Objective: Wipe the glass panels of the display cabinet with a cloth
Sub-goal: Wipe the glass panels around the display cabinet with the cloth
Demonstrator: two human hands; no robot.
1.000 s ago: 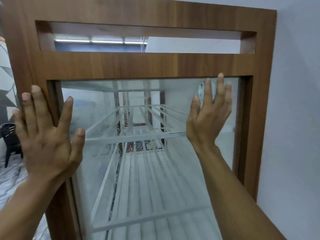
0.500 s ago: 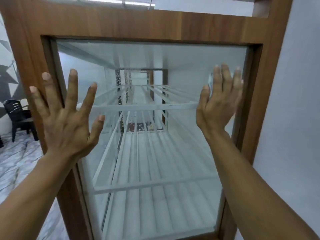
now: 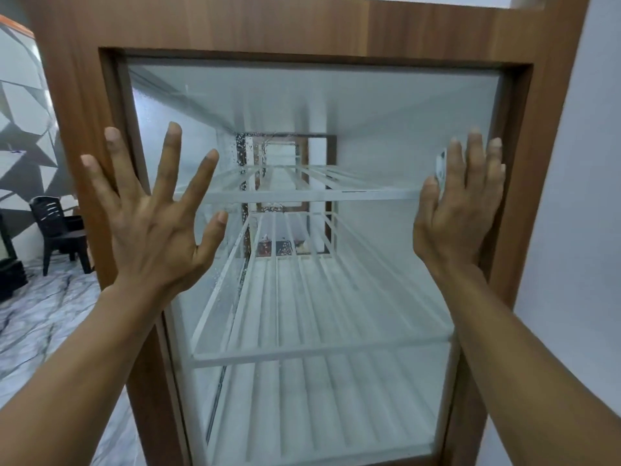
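Observation:
A tall display cabinet with a brown wooden frame (image 3: 77,95) fills the view. Its front glass panel (image 3: 369,105) shows white wire shelves (image 3: 302,196) inside. My left hand (image 3: 148,216) is raised with fingers spread wide in front of the panel's left edge, holding nothing. My right hand (image 3: 460,210) has straight fingers laid flat at the panel's right edge, and a small white object (image 3: 441,169) shows just behind its index finger. No cloth is in view. Water droplets speckle the left side glass (image 3: 221,277).
A white wall (image 3: 578,196) runs close along the cabinet's right side. To the left lies a marble-patterned floor (image 3: 40,317) with a black plastic chair (image 3: 57,230) and a grey geometric wall (image 3: 23,129) behind it.
The view has tilted downward, so more of the cabinet's lower shelves show. My left hand has moved right off the frame and spread its fingers. The right hand stays at the right edge.

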